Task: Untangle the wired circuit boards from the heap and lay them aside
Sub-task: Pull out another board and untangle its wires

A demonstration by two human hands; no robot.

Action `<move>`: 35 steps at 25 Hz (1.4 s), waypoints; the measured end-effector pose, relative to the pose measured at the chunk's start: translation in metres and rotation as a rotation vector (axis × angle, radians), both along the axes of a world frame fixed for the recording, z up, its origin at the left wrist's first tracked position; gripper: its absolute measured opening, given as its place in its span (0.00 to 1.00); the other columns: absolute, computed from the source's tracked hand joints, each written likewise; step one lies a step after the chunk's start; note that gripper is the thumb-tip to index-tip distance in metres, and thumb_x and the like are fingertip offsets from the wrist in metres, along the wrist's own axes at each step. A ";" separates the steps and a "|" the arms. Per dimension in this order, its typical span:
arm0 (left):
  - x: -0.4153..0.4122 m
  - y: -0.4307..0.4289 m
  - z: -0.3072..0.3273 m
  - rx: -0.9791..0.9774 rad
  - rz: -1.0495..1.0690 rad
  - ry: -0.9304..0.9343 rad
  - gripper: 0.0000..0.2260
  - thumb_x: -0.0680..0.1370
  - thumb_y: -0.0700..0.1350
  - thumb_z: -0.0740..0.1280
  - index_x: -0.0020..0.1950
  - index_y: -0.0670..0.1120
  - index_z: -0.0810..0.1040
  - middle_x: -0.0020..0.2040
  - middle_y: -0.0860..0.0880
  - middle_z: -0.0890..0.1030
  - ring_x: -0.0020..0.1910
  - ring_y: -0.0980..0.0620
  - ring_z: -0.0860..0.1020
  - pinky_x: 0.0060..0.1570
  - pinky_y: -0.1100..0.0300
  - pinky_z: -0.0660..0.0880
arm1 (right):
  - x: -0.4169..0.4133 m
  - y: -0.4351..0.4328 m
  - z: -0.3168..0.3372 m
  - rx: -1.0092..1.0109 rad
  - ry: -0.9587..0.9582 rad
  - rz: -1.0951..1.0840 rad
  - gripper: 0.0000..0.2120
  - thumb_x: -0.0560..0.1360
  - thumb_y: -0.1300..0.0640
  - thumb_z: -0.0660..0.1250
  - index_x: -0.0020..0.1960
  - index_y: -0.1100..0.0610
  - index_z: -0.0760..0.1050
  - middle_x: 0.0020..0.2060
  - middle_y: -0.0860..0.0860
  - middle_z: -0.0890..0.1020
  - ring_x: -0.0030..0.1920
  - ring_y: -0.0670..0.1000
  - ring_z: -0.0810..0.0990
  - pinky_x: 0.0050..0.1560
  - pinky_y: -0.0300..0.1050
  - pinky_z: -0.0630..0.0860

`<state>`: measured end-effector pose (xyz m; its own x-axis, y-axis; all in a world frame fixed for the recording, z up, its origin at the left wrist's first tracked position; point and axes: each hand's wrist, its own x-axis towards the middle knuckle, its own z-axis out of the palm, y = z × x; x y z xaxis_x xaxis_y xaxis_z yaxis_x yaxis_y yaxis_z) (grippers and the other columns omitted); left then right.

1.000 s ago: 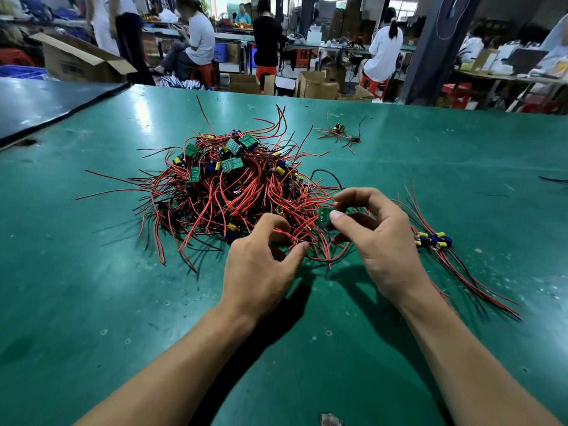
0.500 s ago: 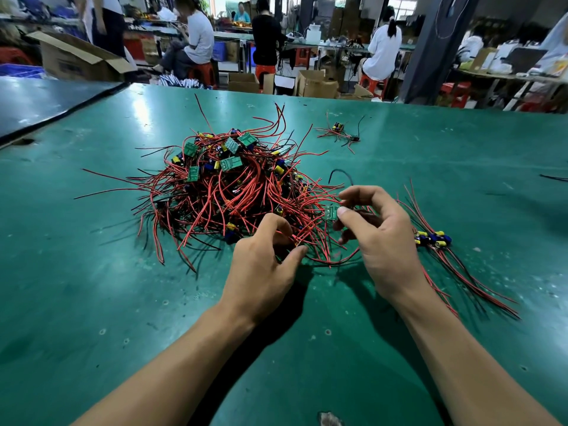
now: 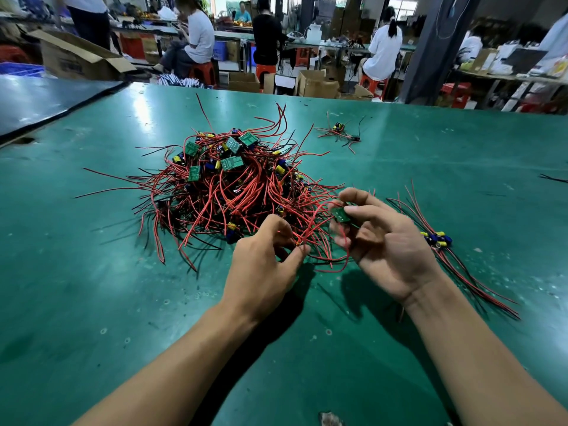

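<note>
1. Worktop point(image 3: 92, 302): green mat. An open cardboard box point(image 3: 76, 56) sits beyond its far-left corner.
2. Heap point(image 3: 233, 186): red and black wires tangled with green boards and yellow and blue parts, left of the worktop's centre.
3. Your left hand point(image 3: 264, 262): at the heap's near edge, with thumb and forefinger pinching a few red wires point(image 3: 302, 239).
4. Circuit board point(image 3: 341, 214): small and green, just off the heap's near-right side and held in your right hand. Red wires loop below it toward your left hand. You can't tell which loop belongs to which board.
5. Your right hand point(image 3: 387, 250): thumb and fingers grasp that board, palm turned toward you.
6. Small cluster point(image 3: 339, 133): one wired unit toward the far edge, right of the heap and well apart from it.
7. Sorted bundle point(image 3: 436, 238): wired boards with blue and yellow parts just right of your right hand. Their wires lie roughly parallel and trail toward the near-right corner.
8. Black wire point(image 3: 553, 178): a loose strand at the right edge.
</note>
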<state>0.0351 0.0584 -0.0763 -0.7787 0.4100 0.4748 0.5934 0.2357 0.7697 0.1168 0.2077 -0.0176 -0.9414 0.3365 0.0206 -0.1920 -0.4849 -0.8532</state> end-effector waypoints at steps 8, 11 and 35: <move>-0.002 -0.003 -0.001 -0.143 0.105 0.006 0.09 0.72 0.52 0.74 0.45 0.51 0.77 0.38 0.56 0.81 0.40 0.51 0.78 0.43 0.53 0.76 | 0.007 0.018 0.010 -0.252 0.170 -0.086 0.08 0.72 0.64 0.61 0.47 0.57 0.77 0.42 0.53 0.80 0.31 0.47 0.74 0.31 0.36 0.73; -0.002 -0.004 0.001 -0.239 0.168 0.159 0.09 0.72 0.55 0.74 0.44 0.51 0.80 0.37 0.54 0.79 0.43 0.49 0.74 0.43 0.54 0.72 | 0.007 0.016 0.008 -0.162 0.117 -0.054 0.09 0.72 0.63 0.62 0.50 0.57 0.78 0.42 0.53 0.81 0.32 0.48 0.75 0.32 0.37 0.74; 0.018 0.001 0.037 0.305 -0.687 -0.948 0.19 0.71 0.55 0.70 0.52 0.41 0.78 0.37 0.43 0.83 0.29 0.47 0.81 0.36 0.56 0.76 | 0.004 0.004 -0.003 0.088 -0.039 0.204 0.18 0.68 0.68 0.68 0.53 0.52 0.84 0.41 0.49 0.79 0.29 0.43 0.76 0.28 0.34 0.55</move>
